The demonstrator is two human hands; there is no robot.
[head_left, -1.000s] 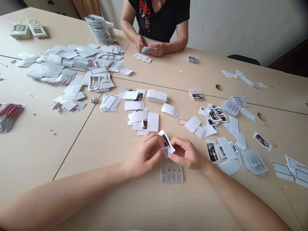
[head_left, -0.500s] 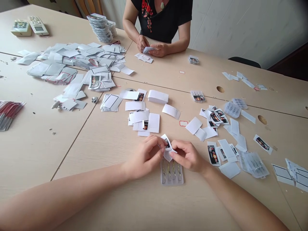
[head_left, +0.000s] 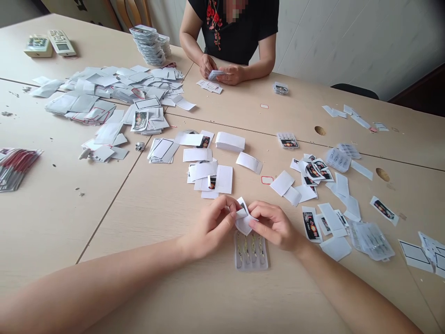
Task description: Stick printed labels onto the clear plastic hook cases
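Between both hands is a small sticker label (head_left: pixel 244 224), its white paper bent over and a bit of dark print showing at the top. My left hand (head_left: pixel 214 227) pinches its left side between thumb and forefinger. On the right side, my right hand (head_left: pixel 273 226) is closed on the edge in the same way. Just below lies a clear plastic box (head_left: pixel 251 260) with several compartments, holding fish hooks with yellowish line. The label and fingers hide the box's upper end.
White cards and printed labels (head_left: pixel 312 224) lie to the right beside more clear boxes (head_left: pixel 372 240). Paper stacks (head_left: pixel 230 141) stand ahead, with a large paper pile (head_left: pixel 100 88) at the left. Across the table, a person's hands (head_left: pixel 222 73) hold a small item.
The label's white flap has folded further down and left, covering more of the dark print. Both hands stay almost in place; the whole view has shifted slightly.
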